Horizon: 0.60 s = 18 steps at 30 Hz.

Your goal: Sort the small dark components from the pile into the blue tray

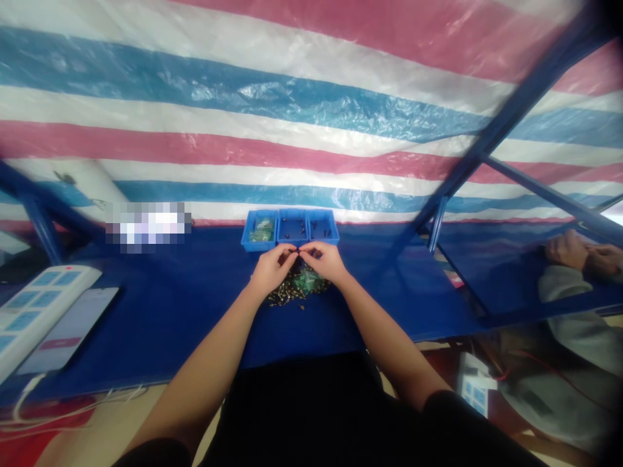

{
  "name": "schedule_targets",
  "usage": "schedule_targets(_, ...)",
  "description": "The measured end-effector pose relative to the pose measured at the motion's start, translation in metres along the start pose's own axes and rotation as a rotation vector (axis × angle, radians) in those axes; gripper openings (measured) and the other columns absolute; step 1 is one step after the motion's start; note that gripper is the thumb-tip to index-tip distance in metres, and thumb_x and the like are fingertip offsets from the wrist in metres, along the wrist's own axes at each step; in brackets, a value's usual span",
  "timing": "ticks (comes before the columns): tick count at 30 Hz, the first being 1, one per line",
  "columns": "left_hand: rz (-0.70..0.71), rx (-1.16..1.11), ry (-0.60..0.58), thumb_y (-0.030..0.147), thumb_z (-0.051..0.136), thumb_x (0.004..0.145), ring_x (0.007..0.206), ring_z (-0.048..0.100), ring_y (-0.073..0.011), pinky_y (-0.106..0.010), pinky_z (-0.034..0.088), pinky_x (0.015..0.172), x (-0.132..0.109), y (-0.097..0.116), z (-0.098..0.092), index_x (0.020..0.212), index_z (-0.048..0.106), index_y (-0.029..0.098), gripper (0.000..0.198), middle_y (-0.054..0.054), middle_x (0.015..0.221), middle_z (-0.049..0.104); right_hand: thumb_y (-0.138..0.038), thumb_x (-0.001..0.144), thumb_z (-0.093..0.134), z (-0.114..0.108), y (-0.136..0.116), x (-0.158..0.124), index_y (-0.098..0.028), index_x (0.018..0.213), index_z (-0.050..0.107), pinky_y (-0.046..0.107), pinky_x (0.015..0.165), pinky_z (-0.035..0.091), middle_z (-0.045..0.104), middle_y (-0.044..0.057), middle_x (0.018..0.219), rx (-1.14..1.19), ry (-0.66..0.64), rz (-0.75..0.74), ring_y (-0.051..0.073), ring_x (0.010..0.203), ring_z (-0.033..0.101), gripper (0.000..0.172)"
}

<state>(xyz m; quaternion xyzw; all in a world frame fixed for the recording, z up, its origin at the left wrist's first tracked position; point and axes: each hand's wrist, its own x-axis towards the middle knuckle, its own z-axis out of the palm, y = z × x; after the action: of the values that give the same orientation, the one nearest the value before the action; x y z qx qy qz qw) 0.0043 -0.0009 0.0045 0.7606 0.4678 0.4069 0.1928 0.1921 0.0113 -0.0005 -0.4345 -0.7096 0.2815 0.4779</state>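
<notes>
"What's being pinched there?"

"A small dark piece (298, 250), held where the left hand (270, 267) and right hand (329, 261) meet; its exact shape is too small to tell."

"And on the near side of the hands?"

"A loose pile (286, 293) of little brass-coloured and dark parts, jumbled at all angles."

"Anything green in it?"

"Yes, a clump of glossy green pieces (308, 281), just on the near side of the right hand, lying among the other parts."

bins (291, 232) block ahead; tabletop (185, 298) passable leftward

1 head-worn view, forward and down, hands (273, 267) near
</notes>
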Motion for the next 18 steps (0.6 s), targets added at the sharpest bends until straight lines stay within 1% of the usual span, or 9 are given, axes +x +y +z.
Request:
schedule_targets(8, 0.01, 0.036, -0.018, 0.042, 0.049, 0.093, 0.072, 0.062, -0.014, -0.025, 0.046, 0.069, 0.0001, -0.0014, -0.0005, 0.095, 0.066, 0.023, 0.027, 0.0, 0.084, 0.069, -0.033, 0.08, 0.065, 0.0006, -0.0006, -0.0004, -0.02, 0.095, 0.073, 0.027, 0.067, 0.053, 0.074, 0.005, 0.089, 0.021, -0.007, -0.004, 0.015, 0.072, 0.066, 0.022)
schedule_targets(13, -0.004, 0.007, -0.008, 0.045, 0.053, 0.09, 0.067, 0.061, -0.0136, -0.025, 0.047, 0.069, 0.0, 0.0007, -0.0006, 0.106, 0.064, 0.023, 0.029, 0.001, 0.079, 0.067, -0.034, 0.08, 0.065, -0.0005, -0.001, -0.0004, -0.02, 0.094, 0.073, 0.028, 0.066, 0.053, 0.074, 0.006, 0.091, 0.005, 0.0, 0.007, 0.015, 0.069, 0.065, 0.022)
schedule_targets(18, 0.017, 0.02, 0.011, 0.044, 0.05, 0.092, 0.07, 0.062, -0.015, -0.026, 0.047, 0.069, -0.0003, -0.0003, -0.0004, 0.097, 0.066, 0.021, 0.028, -0.002, 0.082, 0.069, -0.034, 0.079, 0.066, 0.0001, -0.0021, -0.0004, -0.019, 0.096, 0.073, 0.028, 0.068, 0.054, 0.074, 0.005, 0.09, 0.035, -0.003, 0.028, 0.014, 0.07, 0.065, 0.023)
